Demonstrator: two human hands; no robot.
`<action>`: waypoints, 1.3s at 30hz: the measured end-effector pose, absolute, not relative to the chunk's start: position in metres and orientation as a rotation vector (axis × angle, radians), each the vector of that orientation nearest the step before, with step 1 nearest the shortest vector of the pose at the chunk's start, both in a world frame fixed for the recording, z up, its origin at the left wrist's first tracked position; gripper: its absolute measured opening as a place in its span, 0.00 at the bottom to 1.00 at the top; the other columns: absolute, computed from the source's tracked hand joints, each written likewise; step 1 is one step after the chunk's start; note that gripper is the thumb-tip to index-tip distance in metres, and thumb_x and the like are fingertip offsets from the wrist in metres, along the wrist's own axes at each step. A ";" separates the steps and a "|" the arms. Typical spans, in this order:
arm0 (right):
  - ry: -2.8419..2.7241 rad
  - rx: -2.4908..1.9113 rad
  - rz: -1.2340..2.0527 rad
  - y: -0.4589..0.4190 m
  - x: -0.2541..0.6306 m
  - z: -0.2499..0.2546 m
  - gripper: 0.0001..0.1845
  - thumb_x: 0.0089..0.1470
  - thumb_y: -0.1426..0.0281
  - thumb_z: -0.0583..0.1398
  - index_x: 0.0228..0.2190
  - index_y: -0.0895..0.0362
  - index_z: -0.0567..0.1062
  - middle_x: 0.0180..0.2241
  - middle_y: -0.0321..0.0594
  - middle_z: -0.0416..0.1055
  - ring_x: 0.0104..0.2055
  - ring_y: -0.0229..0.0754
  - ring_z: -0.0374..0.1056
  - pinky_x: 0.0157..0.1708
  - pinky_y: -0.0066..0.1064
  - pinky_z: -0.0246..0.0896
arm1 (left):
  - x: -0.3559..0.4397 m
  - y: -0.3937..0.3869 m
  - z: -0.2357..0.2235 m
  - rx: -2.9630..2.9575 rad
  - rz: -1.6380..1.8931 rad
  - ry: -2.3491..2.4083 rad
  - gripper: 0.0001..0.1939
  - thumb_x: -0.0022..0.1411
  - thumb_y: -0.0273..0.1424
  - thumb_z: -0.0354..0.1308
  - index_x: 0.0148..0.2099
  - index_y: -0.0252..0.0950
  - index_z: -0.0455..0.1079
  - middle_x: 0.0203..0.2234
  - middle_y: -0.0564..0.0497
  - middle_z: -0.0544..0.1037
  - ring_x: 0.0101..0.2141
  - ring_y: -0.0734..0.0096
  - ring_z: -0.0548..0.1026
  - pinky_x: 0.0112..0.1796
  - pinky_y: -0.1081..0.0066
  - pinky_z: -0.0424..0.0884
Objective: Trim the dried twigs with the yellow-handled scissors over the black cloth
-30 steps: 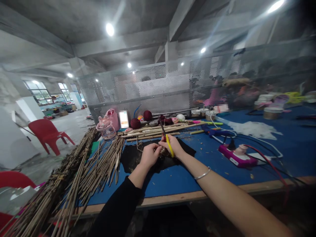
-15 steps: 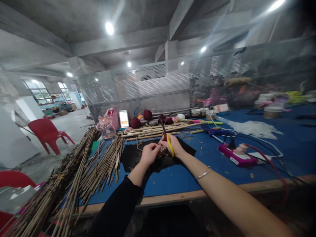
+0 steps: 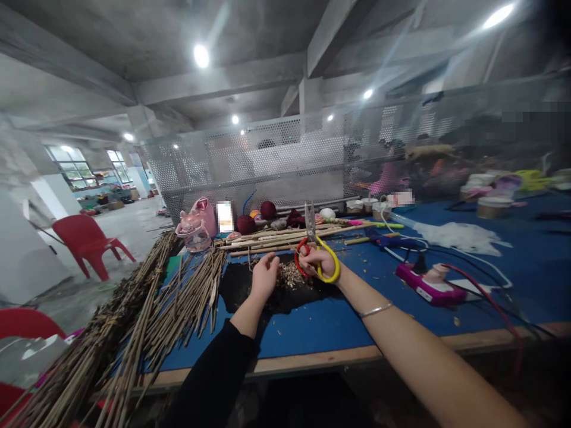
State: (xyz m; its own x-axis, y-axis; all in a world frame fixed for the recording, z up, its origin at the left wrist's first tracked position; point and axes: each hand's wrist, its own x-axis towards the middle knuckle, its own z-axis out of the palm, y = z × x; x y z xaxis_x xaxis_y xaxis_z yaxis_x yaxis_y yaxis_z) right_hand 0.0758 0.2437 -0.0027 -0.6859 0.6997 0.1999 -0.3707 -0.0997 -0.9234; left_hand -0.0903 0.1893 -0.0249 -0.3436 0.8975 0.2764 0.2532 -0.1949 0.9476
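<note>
My right hand [image 3: 314,261] grips scissors [image 3: 334,261] by a red and a yellow handle loop, with the metal blades pointing up and away from me. To its left is my left hand [image 3: 264,278], apart from the right one, its fingers loosely bent with a gap by the thumb; nothing shows in it. Below both hands spreads a dark cloth [image 3: 241,294]. A heap of small pale cut bits [image 3: 291,276] lies on it, between and under the hands.
Long dry stalks [image 3: 187,297] cover the table's left side. Pale sticks [image 3: 267,239] and yarn balls [image 3: 268,210] lie behind the cloth. A purple power strip [image 3: 428,285] with cables sits right on the blue table [image 3: 307,339]. A perforated panel [image 3: 250,160] stands behind. A red chair [image 3: 84,238] is left.
My hands were together, with the yellow-handled scissors in the right. Now they are apart; the right hand has turned the scissors so both loops show, and the pale heap is more exposed.
</note>
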 end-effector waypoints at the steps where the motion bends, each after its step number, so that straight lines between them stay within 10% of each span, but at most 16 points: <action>1: -1.488 -0.347 1.905 0.243 0.078 -0.002 0.12 0.33 0.73 0.59 0.21 0.56 0.58 0.13 0.30 0.62 0.11 0.29 0.51 0.11 0.21 0.38 | -0.090 0.189 -0.023 1.282 1.602 1.470 0.21 0.52 0.42 0.52 0.43 0.31 0.69 0.17 0.55 0.67 0.17 0.80 0.60 0.21 0.77 0.57; 11: -1.874 -0.504 1.804 0.239 0.076 -0.009 0.11 0.37 0.72 0.60 0.23 0.58 0.61 0.17 0.32 0.66 0.16 0.30 0.56 0.14 0.21 0.43 | -0.088 0.180 -0.011 1.056 1.475 0.930 0.24 0.43 0.42 0.62 0.41 0.31 0.68 0.23 0.55 0.67 0.16 0.88 0.54 0.15 0.81 0.46; 30: -1.685 -0.640 1.567 0.241 0.073 -0.005 0.14 0.36 0.69 0.61 0.23 0.56 0.59 0.17 0.31 0.67 0.13 0.27 0.49 0.13 0.22 0.40 | -0.088 0.187 -0.026 1.568 1.371 1.342 0.14 0.50 0.40 0.55 0.26 0.32 0.67 0.16 0.56 0.64 0.18 0.82 0.58 0.20 0.79 0.54; 35: -1.719 -0.610 1.640 0.240 0.080 -0.001 0.12 0.35 0.70 0.59 0.23 0.56 0.59 0.16 0.31 0.66 0.14 0.28 0.50 0.13 0.23 0.39 | -0.091 0.189 -0.029 1.499 1.529 1.482 0.18 0.51 0.35 0.56 0.44 0.32 0.67 0.19 0.55 0.68 0.19 0.78 0.63 0.24 0.77 0.61; 39: -1.847 -0.584 1.739 0.230 0.086 0.010 0.09 0.32 0.74 0.58 0.20 0.57 0.60 0.14 0.30 0.63 0.16 0.31 0.56 0.15 0.23 0.43 | -0.104 0.189 -0.022 1.515 1.909 1.743 0.28 0.51 0.30 0.57 0.55 0.34 0.58 0.42 0.42 0.69 0.36 0.69 0.70 0.39 0.70 0.65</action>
